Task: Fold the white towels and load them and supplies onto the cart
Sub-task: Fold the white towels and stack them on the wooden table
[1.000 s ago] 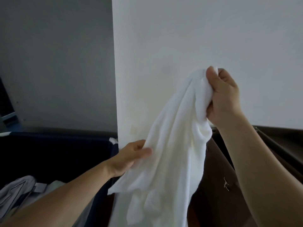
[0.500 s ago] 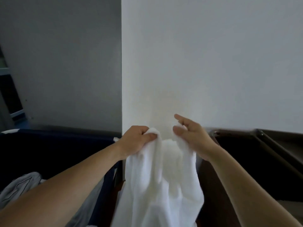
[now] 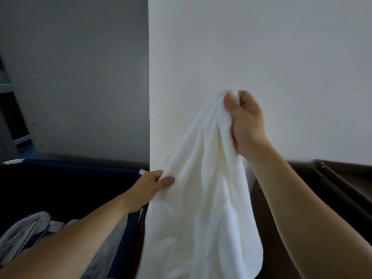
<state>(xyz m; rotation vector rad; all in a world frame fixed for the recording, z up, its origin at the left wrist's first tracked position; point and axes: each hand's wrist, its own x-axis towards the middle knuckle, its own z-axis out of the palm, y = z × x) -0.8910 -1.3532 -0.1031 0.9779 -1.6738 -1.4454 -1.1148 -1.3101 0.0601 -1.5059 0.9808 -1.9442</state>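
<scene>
The right fingers (image 3: 229,103) are curled tight round a bunched top bit of the white towel (image 3: 201,208). The left fingers (image 3: 167,180) pinch its side edge between thumb and finger.

Half a second ago both hands were low and close together at the top of the towel. Now the right hand (image 3: 247,125) has gone up to about 1 o'clock, and the left hand (image 3: 151,186) has slid down to about 8 o'clock. The towel is in the air, pulled out on a slant between them, and the rest hangs loose toward 6 o'clock. I think the towel is only being shaken open, so no fold is made yet.

The right arm reaches up with the wrist bent. The left arm reaches forward over the dark blue bin (image 3: 70,178), which holds a grey cloth (image 3: 24,228). A white wall (image 3: 261,57) is behind.
</scene>
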